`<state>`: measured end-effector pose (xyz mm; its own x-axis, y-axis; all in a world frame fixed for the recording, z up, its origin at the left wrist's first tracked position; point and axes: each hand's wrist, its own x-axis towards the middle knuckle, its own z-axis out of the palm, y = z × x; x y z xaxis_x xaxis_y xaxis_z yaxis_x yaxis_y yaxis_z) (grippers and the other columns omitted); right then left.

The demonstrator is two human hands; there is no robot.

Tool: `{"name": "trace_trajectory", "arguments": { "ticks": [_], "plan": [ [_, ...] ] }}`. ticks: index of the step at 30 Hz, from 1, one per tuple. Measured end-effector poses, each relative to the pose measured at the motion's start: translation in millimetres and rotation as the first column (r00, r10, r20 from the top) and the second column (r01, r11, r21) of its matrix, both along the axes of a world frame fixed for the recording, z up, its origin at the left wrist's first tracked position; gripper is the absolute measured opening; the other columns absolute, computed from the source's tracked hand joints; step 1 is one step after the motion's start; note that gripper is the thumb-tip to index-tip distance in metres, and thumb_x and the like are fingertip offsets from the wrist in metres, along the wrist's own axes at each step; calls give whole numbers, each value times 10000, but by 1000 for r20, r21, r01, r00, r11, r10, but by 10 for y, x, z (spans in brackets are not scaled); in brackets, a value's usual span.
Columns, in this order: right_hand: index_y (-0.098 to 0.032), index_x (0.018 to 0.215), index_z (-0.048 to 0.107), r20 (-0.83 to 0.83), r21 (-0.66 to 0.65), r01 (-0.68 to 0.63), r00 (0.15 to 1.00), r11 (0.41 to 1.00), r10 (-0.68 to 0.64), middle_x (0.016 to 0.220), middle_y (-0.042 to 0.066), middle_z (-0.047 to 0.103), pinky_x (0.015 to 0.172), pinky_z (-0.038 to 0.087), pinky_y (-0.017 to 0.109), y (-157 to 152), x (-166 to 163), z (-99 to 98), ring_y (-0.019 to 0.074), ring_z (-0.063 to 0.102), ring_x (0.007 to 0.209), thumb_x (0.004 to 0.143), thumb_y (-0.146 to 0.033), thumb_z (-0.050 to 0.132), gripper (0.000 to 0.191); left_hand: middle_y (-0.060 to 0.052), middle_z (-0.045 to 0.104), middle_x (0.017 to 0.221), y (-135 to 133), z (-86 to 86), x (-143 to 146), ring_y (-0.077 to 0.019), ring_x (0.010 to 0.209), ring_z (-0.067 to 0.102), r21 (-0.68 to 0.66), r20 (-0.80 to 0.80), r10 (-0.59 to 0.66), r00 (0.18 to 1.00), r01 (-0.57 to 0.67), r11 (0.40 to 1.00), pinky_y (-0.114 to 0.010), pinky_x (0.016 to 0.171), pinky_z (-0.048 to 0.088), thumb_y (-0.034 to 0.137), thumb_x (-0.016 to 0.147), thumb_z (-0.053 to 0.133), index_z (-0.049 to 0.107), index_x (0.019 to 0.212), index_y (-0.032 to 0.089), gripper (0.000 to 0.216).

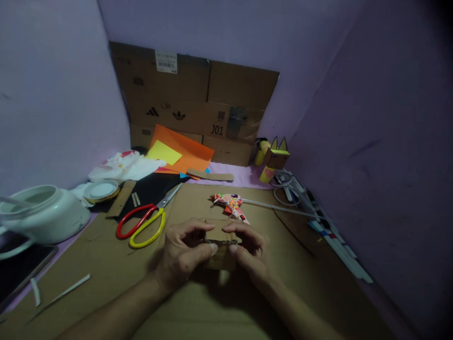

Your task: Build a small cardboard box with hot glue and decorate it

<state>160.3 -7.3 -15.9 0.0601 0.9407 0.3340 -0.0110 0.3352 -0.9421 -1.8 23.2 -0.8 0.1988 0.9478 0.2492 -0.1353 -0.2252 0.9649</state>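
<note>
Beyond the held cardboard piece (221, 259) lie scissors (146, 223) and glue gun (231, 204).

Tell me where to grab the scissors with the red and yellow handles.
Probably take the scissors by their handle loops, coming from the near left: they lie flat on the cardboard sheet, loops toward you, blades pointing away. The left hand, now pinching the cardboard piece, sits closest.

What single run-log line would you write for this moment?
left hand: pinching cardboard piece | right hand: pinching same piece | scissors: lying left | patterned tool: behind hands
</note>
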Motion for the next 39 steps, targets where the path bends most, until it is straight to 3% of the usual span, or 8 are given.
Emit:
{"name": "trace_trajectory", "arguments": {
  "ticks": [4, 9, 13, 21, 30, 35, 39],
  "plan": [
    [-238, 843, 698, -5, 44, 23, 1000, 999, -22, 911, 52, 692, 630, 502, 279, -12, -22, 18, 229, 635, 875, 643, -156, 618, 230, -24, 712, 743, -22, 15, -1, -185, 738, 641, 25, 8, -3, 1000, 3, 1000, -273, 654, 492, 105, 530, 700, 724, 730, 204, 225],
    [-235, 839, 696, 35, 61, 18, 999, 998, -21, 920, 51, 689, 649, 496, 285, -22, -24, 48, 227, 634, 883, 637, -142, 590, 247, -21, 704, 699, -38, -16, -14, -190, 695, 649, 47, -42, 17, 999, -15, 999, -259, 587, 492, 118, 554, 695, 720, 755, 202, 219],
    [-236, 827, 696, 74, 71, 48, 996, 996, -53, 891, 42, 689, 636, 487, 278, -31, -31, 72, 215, 630, 847, 626, -146, 575, 251, -41, 728, 858, -35, -90, -36, -219, 833, 665, 89, -18, -8, 1000, 9, 996, -288, 698, 519, 117, 587, 694, 716, 806, 216, 241],
    [-225, 779, 700, 85, 83, 91, 991, 992, -99, 868, 40, 678, 627, 459, 283, -6, -53, 87, 198, 593, 772, 579, -163, 564, 249, -37, 715, 922, 0, -152, -89, -254, 906, 659, 5, -153, 26, 988, -25, 1000, -310, 769, 542, 203, 614, 724, 711, 840, 249, 231],
    [-240, 781, 706, 18, 159, 107, 994, 981, -111, 738, 7, 631, 666, 460, 286, 8, -67, 82, 178, 572, 708, 579, -150, 579, 254, -3, 729, 899, 45, -354, -156, -271, 830, 682, -97, -194, 86, 977, -106, 990, -298, 587, 587, 325, 609, 755, 696, 894, 292, 293],
    [-240, 763, 713, 15, 102, 150, 988, 983, -152, 737, 3, 678, 672, 475, 264, 28, -80, 87, 171, 589, 687, 562, -153, 554, 271, -7, 739, 840, 71, -297, -81, -271, 751, 694, -123, -235, 98, 967, -130, 984, -290, 542, 590, 375, 573, 766, 703, 901, 276, 348],
    [-214, 730, 712, -46, 31, 205, 978, 978, -204, 744, 22, 689, 668, 486, 267, 82, -24, 99, 181, 606, 702, 557, -165, 554, 239, -20, 735, 923, 122, -188, -55, -285, 823, 687, -83, -302, 101, 948, -132, 988, -284, 581, 579, 391, 514, 784, 666, 1034, 298, 541]
  ]
}}
